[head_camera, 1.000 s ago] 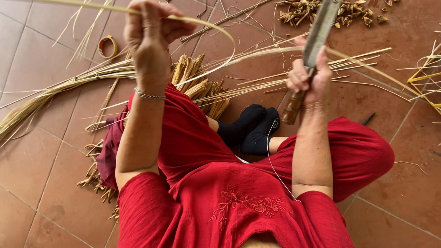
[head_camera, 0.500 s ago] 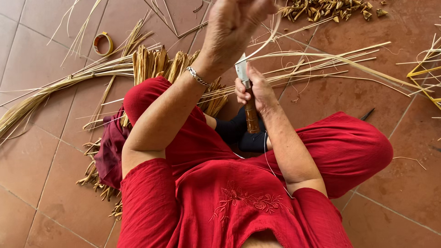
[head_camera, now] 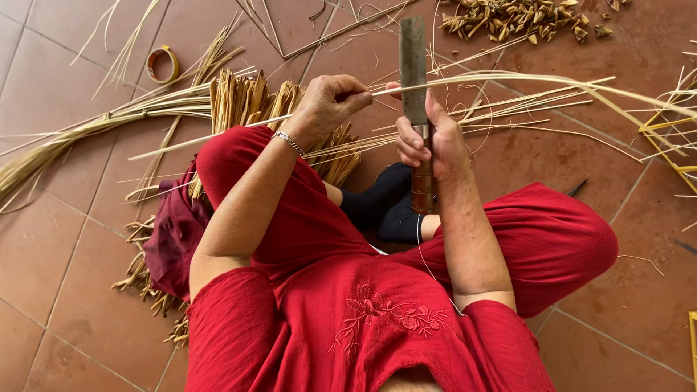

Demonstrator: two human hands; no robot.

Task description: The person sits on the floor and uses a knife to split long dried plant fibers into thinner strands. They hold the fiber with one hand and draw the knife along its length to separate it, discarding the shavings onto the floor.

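I sit cross-legged on a tiled floor in red clothes. My right hand (head_camera: 428,141) grips the wooden handle of a long flat knife (head_camera: 414,65), blade pointing away from me. My left hand (head_camera: 330,105) pinches a thin pale bamboo strip (head_camera: 552,78) that runs from left to right across the blade. The strip lies against the knife just above my right thumb. A silver bracelet circles my left wrist.
Bundles of split cane (head_camera: 247,98) and long pale strips (head_camera: 87,131) lie on the floor beyond my left knee. A tape roll (head_camera: 161,64) sits at far left. A pile of short offcuts (head_camera: 523,18) lies at top right. Dark red cloth (head_camera: 174,236) rests beside my left hip.
Both hands came together in front of me. The knife swung from my right side to upright at centre, and my left hand dropped from high up to hold the strip against the blade.
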